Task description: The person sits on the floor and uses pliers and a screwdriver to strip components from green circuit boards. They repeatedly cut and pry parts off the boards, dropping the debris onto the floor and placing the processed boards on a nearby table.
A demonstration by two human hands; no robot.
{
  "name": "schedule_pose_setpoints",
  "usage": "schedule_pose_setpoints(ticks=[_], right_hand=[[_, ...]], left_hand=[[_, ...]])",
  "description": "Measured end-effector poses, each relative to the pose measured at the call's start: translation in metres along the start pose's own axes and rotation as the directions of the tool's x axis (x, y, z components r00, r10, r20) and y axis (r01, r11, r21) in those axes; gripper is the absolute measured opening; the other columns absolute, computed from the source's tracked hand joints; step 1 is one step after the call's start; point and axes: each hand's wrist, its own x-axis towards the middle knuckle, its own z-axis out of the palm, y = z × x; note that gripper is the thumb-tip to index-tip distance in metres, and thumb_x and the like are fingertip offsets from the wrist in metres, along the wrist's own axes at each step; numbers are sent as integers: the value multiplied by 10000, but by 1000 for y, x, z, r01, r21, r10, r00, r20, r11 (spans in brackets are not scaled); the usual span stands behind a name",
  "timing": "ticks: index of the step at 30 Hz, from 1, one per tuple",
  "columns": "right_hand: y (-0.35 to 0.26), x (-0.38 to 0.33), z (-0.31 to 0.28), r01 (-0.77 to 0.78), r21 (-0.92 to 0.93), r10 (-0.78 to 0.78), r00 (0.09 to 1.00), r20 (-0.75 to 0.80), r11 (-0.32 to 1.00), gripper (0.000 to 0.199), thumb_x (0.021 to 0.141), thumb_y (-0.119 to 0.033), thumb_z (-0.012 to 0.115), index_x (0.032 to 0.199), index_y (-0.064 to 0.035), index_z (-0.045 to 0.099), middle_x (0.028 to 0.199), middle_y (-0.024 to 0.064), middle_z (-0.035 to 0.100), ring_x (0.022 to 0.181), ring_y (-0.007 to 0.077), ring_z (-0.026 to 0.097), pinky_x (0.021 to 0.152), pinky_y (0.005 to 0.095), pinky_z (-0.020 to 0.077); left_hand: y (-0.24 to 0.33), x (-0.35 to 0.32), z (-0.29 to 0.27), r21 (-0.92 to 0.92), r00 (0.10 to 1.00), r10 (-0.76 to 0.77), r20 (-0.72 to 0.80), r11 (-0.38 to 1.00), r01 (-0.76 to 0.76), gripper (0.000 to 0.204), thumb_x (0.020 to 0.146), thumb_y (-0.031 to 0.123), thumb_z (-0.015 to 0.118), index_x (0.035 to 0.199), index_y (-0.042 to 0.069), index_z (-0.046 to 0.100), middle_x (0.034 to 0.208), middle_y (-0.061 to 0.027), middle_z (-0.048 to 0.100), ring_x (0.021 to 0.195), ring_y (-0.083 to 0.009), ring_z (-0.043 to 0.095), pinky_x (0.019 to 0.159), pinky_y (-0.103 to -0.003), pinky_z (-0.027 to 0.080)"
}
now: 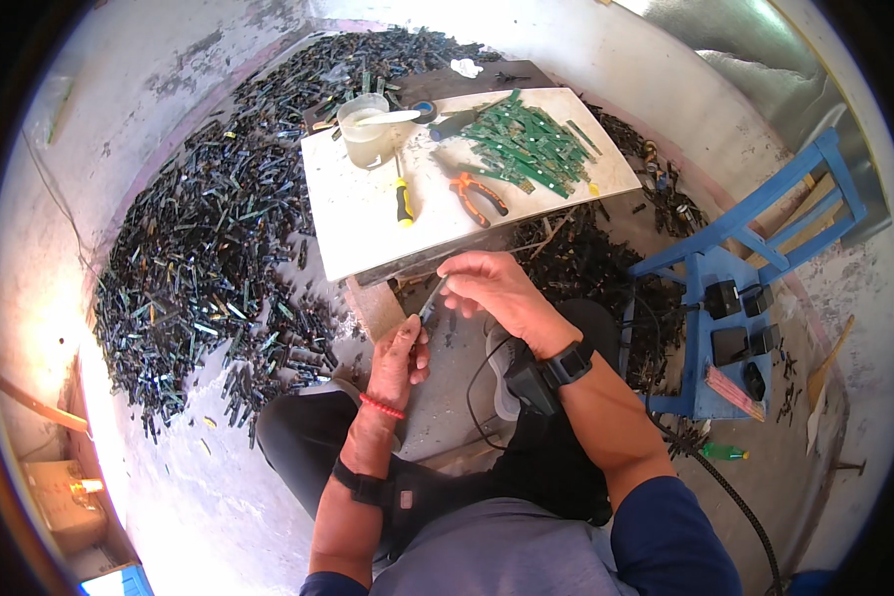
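My left hand (399,360) pinches the lower end of a narrow greyish strip (431,298), just in front of the low table. The strip's upper end is between the thumb and fingers of my right hand (499,291). It slants up to the right, too small to tell its exact kind. Beyond my hands stands the white-topped table (343,233). On it lie orange-and-black pliers (478,199), a yellow-and-black screwdriver (403,202) and a heap of green circuit board strips (536,147).
A cloudy plastic jug (368,149) and a roll of black tape (424,111) sit at the table's back left. Dark strips in a large pile (209,238) cover the floor at left. A blue chair (710,328) holding black devices stands right; a black cable (725,477) runs beside me.
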Motion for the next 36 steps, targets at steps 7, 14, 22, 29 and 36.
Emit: schedule_pose_setpoints(ticks=[7, 14, 22, 29, 36], right_hand=[[-3, 0, 5, -40, 13, 40, 999, -7, 999, 246, 863, -119, 554, 1063, 17, 596, 773, 65, 637, 584, 82, 535, 554, 194, 438], [-2, 1, 8, -48, -1, 48, 999, -23, 999, 239, 872, -108, 537, 1066, 17, 597, 777, 53, 631, 616, 76, 552, 571, 193, 455], [1, 3, 9, -38, 18, 39, 998, -48, 999, 227, 874, -85, 508, 1051, 18, 606, 818, 42, 623, 675, 84, 582, 588, 200, 476], [3, 3, 6, -35, 55, 36, 999, -24, 998, 228, 876, -97, 528, 1056, 21, 603, 863, 42, 623, 693, 85, 588, 600, 205, 487], [9, 6, 9, -35, 223, 34, 999, 6, 974, 209, 878, -64, 512, 1043, 23, 605, 867, 60, 620, 713, 128, 595, 648, 250, 493]], left_hand=[[-5, 2, -1, 125, 998, 57, -23, 991, -54, 378, 883, 425, 555, 783, 62, 521, 573, -8, 468, 450, -73, 404, 380, -205, 286], [1, -2, 4, 257, 997, 78, -19, 964, -71, 420, 884, 451, 543, 771, 46, 527, 561, -21, 488, 414, -76, 399, 375, -213, 291], [0, -4, 6, 342, 994, 103, 45, 933, -112, 489, 901, 509, 471, 703, 63, 474, 518, -33, 468, 406, -90, 404, 381, -234, 296], [3, -5, 12, 205, 999, -2, 41, 979, -7, 534, 915, 563, 355, 664, 98, 430, 497, -35, 426, 386, -112, 348, 380, -241, 261], [3, -7, 10, -86, 985, -63, 158, 993, 77, 534, 919, 579, 312, 621, 141, 376, 432, -7, 327, 340, -109, 244, 371, -246, 223]])
